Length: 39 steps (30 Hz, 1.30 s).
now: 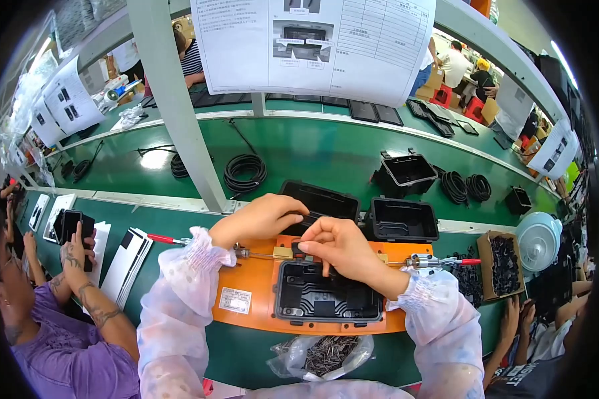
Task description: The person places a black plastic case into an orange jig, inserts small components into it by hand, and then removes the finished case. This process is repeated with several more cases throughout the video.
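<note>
A black plastic case (pixel 329 309) lies open side up in an orange fixture (pixel 259 286) in front of me. Over the case's back edge, my right hand (pixel 346 249) pinches a small black part (pixel 298 249) between thumb and index finger. My left hand (pixel 266 216) hovers behind the fixture's left side with its fingers loosely stretched to the right, nothing visible in them. Its fingertips come close to another open black case (pixel 323 199). Two red-handled toggle clamps flank the fixture, the left clamp (pixel 166 239) and the right clamp (pixel 466 261).
A plastic bag of screws (pixel 329 356) lies before the fixture. Rightward are a cardboard box of black parts (pixel 502 266) and a pale fan (pixel 538 243). More black cases (pixel 402 219) and coiled cables (pixel 245 173) sit behind. A metal post (pixel 173 100) rises left; co-workers sit both sides.
</note>
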Tool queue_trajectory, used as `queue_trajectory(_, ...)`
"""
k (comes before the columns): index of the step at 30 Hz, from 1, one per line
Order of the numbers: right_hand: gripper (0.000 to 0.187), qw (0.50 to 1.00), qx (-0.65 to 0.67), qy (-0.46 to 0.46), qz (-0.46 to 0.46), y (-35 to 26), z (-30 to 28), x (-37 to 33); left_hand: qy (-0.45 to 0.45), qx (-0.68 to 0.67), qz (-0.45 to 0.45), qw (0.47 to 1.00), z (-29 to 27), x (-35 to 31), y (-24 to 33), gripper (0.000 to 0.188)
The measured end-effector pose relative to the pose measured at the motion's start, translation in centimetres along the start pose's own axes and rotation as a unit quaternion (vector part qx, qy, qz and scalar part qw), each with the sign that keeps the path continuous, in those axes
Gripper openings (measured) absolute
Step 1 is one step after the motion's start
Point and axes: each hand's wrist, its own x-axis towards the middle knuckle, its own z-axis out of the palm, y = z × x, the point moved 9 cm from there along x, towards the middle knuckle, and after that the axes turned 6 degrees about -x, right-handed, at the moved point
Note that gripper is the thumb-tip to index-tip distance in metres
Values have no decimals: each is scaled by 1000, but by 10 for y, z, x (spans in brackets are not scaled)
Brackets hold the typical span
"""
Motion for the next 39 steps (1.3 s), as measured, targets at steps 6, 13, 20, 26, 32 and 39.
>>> queue_trajectory(6,16,993,-115,27,-4,7,-6,7,101,-12,-45,994,-22,-41,28,21)
queue_trajectory(13,18,971,-226,42,-60,1,-7,4,99,13,57,993,-4,-68,80,19)
queue_trajectory(20,13,929,-297,60,-214,-17,-3,-6,111,29,76,990,3,-70,76,21)
queue_trajectory(26,17,995,-85,42,-34,-19,-31,-5,72,196,128,970,20,-74,95,32)
queue_trajectory(32,29,974,193,112,26,1,-84,-11,74,320,160,931,39,-86,102,34)
queue_trajectory(39,17,967,-88,213,-107,1,-91,-29,128,111,100,980,18,-70,85,47)
